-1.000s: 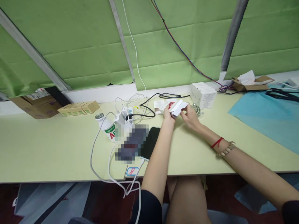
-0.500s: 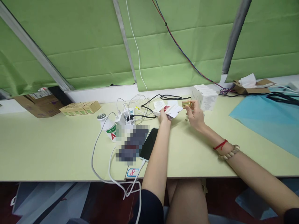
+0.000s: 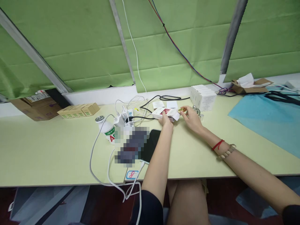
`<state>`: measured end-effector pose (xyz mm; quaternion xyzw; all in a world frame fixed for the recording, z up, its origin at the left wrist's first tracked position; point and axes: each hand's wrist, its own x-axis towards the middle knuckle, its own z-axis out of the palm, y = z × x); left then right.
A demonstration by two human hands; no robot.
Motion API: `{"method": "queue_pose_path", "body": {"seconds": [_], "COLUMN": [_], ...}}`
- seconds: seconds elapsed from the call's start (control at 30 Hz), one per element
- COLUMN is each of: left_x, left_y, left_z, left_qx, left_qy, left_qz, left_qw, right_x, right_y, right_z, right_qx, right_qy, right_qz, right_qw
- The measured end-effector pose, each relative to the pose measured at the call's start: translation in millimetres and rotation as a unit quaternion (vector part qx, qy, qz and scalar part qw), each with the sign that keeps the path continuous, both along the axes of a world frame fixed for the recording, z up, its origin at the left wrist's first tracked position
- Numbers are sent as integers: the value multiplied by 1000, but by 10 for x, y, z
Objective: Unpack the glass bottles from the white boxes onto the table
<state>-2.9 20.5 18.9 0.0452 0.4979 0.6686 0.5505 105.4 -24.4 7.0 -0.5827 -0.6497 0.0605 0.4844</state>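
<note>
My left hand [image 3: 166,119] is closed around a small white box [image 3: 159,113] with a red print, lying on its side above the table. Its open flaps [image 3: 175,114] point right. My right hand [image 3: 191,118] pinches a small gold item [image 3: 180,110] at that open end; fingers cover most of it, so its kind is unclear. Just behind the right hand, a shiny round object [image 3: 196,110] shows in part. White cards or flat pieces [image 3: 172,104] lie behind the box.
White boxes [image 3: 203,97] stand in a row at the back. Left of my hands are a charger cluster [image 3: 124,117], a white bottle [image 3: 106,129], a phone [image 3: 150,146] and trailing white cables. Farther left sit tan boxes [image 3: 79,110]; blue sheeting [image 3: 264,122] covers the right side.
My right hand has moved left, bringing the gold item from beside the box to its open end. The shiny round object behind that hand now shows. The left hand keeps its hold.
</note>
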Motion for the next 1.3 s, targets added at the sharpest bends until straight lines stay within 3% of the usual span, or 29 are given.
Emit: {"method": "queue_pose_path", "body": {"seconds": [0.2, 0.3, 0.4, 0.53, 0.67, 0.73, 0.8, 0.87, 0.97, 1.03, 1.3], "left_x": [-49, -87, -118, -142, -149, -149, -149, -151, -161, -169, -193], "left_y": [8, 14, -3, -61, -135, -170, -197, -211, -210, -196, -101], "left_z": [72, 133, 198, 289, 377, 410, 430, 440, 440, 432, 352], "left_qx": [14, 42, 73, 101, 100, 102, 108, 107, 84, 69, 48], "left_qy": [-38, -68, -82, -134, -149, -140, -133, -130, -123, -127, -133], "left_qz": [9, 7, -5, -76, -131, -137, -129, -117, -102, -94, -99], "left_qw": [999, 997, 994, 983, 975, 975, 977, 979, 984, 985, 985], "right_x": [87, 111, 95, 75, 72, 47, 6, -38, -79, -97, -284], "right_y": [-38, -26, -21, -36, -46, -58, -82, -112, -152, -174, -369], "right_z": [157, 151, 102, 52, 59, 83, 111, 132, 136, 127, 162], "right_qx": [24, 29, -38, -114, -74, -40, -47, -129, -297, -351, -460], "right_qy": [-31, -45, -72, -117, -144, -124, -80, -51, -53, -50, -45], "right_qz": [-99, -86, -53, -32, -58, -5, 134, 287, 429, 473, 522], "right_qw": [994, 995, 995, 986, 985, 992, 987, 948, 851, 806, 716]}}
